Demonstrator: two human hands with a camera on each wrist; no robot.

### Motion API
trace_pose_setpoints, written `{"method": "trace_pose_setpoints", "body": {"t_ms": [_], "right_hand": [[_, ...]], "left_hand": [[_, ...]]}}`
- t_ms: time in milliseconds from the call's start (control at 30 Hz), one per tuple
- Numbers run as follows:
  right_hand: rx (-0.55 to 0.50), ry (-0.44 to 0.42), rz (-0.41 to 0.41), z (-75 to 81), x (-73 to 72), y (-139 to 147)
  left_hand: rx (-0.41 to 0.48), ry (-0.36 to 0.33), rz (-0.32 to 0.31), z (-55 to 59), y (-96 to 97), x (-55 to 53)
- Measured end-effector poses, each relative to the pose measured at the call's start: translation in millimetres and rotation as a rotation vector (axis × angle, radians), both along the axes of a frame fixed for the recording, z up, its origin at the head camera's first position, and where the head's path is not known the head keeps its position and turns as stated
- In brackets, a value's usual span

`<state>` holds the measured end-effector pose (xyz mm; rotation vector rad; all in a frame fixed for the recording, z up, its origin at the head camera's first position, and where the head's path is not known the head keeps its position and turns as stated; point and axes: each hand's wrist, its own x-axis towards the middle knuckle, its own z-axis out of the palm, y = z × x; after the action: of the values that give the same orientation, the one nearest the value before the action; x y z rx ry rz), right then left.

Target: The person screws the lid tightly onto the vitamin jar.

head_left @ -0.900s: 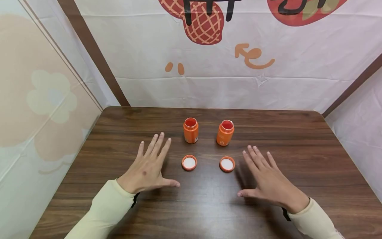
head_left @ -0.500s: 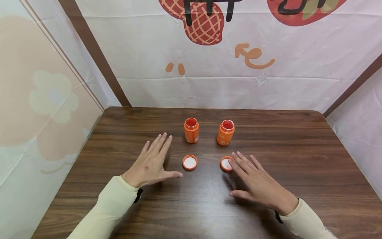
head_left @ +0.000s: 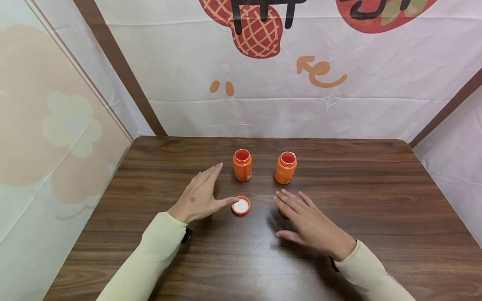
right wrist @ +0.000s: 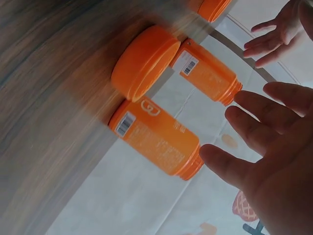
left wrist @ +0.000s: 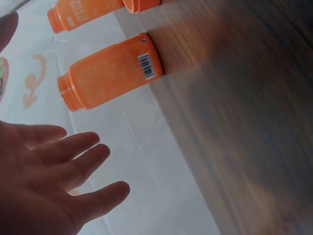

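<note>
Two uncapped orange bottles stand upright on the wooden table, a left bottle (head_left: 242,169) and a right bottle (head_left: 285,170). In front of the left one lies a left cap (head_left: 241,206), white inside facing up. My left hand (head_left: 199,198) hovers with fingers straight beside the left bottle, and its thumb overlaps the left cap in the head view. Over the right cap (right wrist: 144,63) is my right hand (head_left: 306,219), fingers extended, holding nothing; it hides most of that cap in the head view. The left wrist view shows the left bottle (left wrist: 112,73) apart from the fingers.
The dark wooden table (head_left: 241,267) reaches back to a white printed curtain (head_left: 263,113). Another curtain (head_left: 67,167) hangs along the left side. Both bottles stand close together, with a narrow gap between them.
My right hand has moved left until it covers the right cap. My left hand has shifted slightly right, its thumb now over the left cap's edge. Bottles and caps stay in place.
</note>
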<state>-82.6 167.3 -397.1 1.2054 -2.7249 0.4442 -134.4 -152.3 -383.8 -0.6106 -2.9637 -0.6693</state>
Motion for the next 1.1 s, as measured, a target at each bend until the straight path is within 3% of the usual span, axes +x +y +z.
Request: {"method": "trace_pose_setpoints", "body": {"t_ms": [200, 600, 833, 1100], "right_hand": [[-0.006, 0.024, 0.011, -2.3, -5.5, -11.5], [0.047, -0.029, -0.004, -4.2, -14.1, -38.3], [0.036, -0.073, 0.016, -1.3, -17.6, -54.6], [0.094, -0.110, -0.037, -5.8, -24.7, -72.9]], "left_hand": [[0.048, -0.012, 0.026, -6.0, 6.5, -11.1], [0.091, -0.027, 0.087, -19.4, 18.0, -33.7], [0.100, -0.032, 0.100, -24.9, 22.9, -40.5], [0.129, -0.074, 0.134, -25.8, 29.6, -50.9]]}}
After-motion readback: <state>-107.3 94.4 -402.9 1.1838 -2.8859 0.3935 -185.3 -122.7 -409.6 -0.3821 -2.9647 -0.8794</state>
